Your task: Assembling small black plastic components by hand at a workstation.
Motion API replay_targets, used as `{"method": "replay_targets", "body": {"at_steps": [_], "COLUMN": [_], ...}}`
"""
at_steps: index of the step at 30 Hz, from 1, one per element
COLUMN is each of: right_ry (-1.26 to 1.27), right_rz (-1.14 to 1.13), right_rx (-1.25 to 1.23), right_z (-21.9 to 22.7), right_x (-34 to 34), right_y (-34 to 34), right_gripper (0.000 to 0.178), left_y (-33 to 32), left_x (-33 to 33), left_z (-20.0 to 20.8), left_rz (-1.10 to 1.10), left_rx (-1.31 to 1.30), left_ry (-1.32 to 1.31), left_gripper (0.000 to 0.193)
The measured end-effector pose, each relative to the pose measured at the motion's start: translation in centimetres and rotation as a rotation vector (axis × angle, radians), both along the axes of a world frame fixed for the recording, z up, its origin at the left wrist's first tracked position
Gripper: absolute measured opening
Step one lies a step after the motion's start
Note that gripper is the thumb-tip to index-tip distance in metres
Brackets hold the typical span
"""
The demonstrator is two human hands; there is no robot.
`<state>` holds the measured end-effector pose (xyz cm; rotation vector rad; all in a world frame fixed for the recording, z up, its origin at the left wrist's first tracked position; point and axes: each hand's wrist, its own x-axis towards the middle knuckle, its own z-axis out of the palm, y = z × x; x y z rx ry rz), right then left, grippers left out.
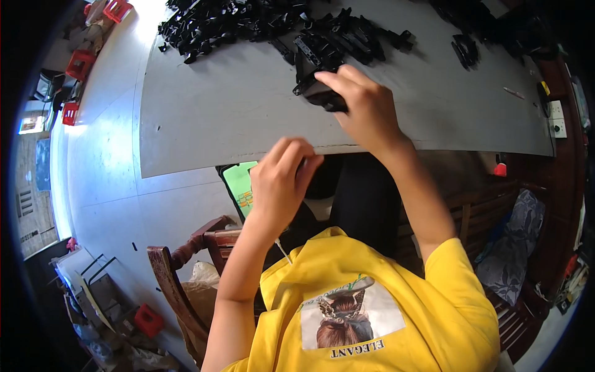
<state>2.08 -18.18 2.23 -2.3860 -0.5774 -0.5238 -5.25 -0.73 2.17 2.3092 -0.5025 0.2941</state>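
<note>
Over the grey tabletop (217,111), my right hand (370,108) is closed on a black plastic part (325,99), held between thumb and fingers just in front of the loose parts. My left hand (279,180) is lower, off the table's near edge, its fingers curled against the thumb. A dark bit shows between those fingers, too small and hidden to name. Along the far side lies a large pile of small black plastic parts (232,25). Longer black parts (347,40) lie to its right, nearest my right hand.
At the far right of the table are two black parts (465,51) and a thin pale stick (513,93). A wooden chair (180,291) stands at my left. Below the table edge is a green-faced flat thing (238,184). Red plastic baskets (80,64) sit at the far left.
</note>
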Motion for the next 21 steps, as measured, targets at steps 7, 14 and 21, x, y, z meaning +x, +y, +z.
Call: {"method": "replay_targets", "body": {"at_steps": [7,14,21], "right_ry": [-0.041,0.257,0.621], "right_rz": [0.034,0.262,0.306], "right_rx": [-0.401,0.241,0.284], "right_z": [-0.3,2.1,-0.4], "right_x": [2.2,-4.3,-10.3], "right_y": [1.5,0.0,-0.2], "right_gripper": [0.036,0.027,0.022], "left_y": [2.6,3.3,4.6], "left_x": [-8.4,-12.3,-13.0], "left_z": [0.0,-1.3,-1.4], "left_rz": [-0.088,-0.045,-0.007], "left_rx": [-0.335,-0.367,-0.409], "left_ry": [0.365,0.531,0.539], "left_gripper": [0.017,0.014,0.015]}}
